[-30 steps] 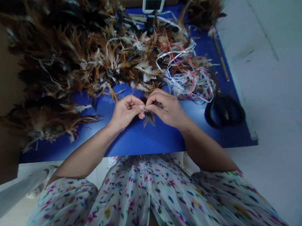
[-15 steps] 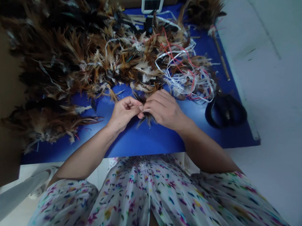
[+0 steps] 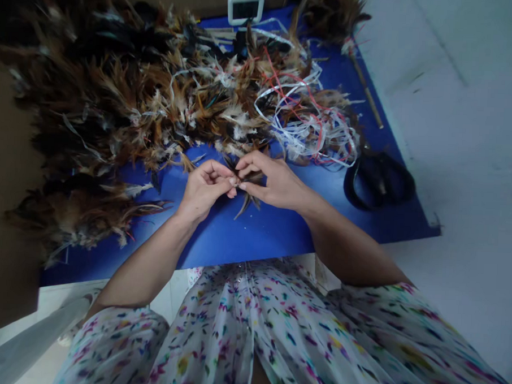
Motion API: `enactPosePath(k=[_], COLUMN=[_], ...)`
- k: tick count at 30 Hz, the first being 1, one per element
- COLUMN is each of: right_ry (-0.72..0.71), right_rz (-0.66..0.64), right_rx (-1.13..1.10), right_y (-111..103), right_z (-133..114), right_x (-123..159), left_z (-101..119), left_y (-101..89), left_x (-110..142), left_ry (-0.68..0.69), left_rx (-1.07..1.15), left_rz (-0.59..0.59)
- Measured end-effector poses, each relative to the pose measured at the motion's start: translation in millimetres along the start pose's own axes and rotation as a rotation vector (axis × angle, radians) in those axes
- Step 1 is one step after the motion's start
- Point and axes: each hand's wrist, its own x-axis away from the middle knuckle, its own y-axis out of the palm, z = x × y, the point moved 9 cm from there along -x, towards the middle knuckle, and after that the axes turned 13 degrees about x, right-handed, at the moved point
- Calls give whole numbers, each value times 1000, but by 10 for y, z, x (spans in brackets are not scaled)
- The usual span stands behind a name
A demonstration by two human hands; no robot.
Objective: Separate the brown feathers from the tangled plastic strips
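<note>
A small bunch of dark brown feathers (image 3: 250, 196) is between my two hands, just above the blue tabletop (image 3: 254, 237). My left hand (image 3: 207, 191) pinches the pale quill end of the bunch between thumb and forefinger. From the other side my right hand (image 3: 271, 181) has its thumb and fingertips at the same spot, with its fingers curved over the feathers. The bunch fans out below and above the fingers. Whether a thread runs between the fingertips is too small to make out.
A big heap of brown, black and white feathers (image 3: 158, 97) spreads behind my hands. Tangled white and red plastic ties (image 3: 313, 132) lie at its right. Black-handled scissors (image 3: 379, 181), a feather duster's stick (image 3: 368, 95), a white clock-like device (image 3: 246, 7) and a separate feather pile (image 3: 77, 212) surround the work spot.
My right hand's fingers have lifted and loosened a little around the bunch, showing more of the feathers. My left hand keeps its pinch. The whole view has shifted slightly.
</note>
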Motion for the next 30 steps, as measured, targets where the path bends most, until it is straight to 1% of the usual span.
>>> enactPosePath(k=[4, 11, 14, 18, 24, 30], right_ry=[41, 65, 110, 194, 374, 493], right_rz=[26, 39, 54, 72, 110, 143], right_rx=[-53, -60, -81, -192, -395, -499], right_y=[-20, -68, -82, -51, 42, 86], right_z=[41, 27, 66, 152, 303, 374], right_x=[-2, -11, -2, 3, 14, 54], left_z=[18, 11, 38, 101, 157, 212], left_y=[-34, -59, -58, -52, -65, -44], left_x=[-16, -37, -36, -21, -4, 17], left_ry=[20, 14, 60, 146, 238, 342], left_rx=[-40, -64, -91, -148, -237, -352], left_rz=[12, 6, 12, 28, 46, 29])
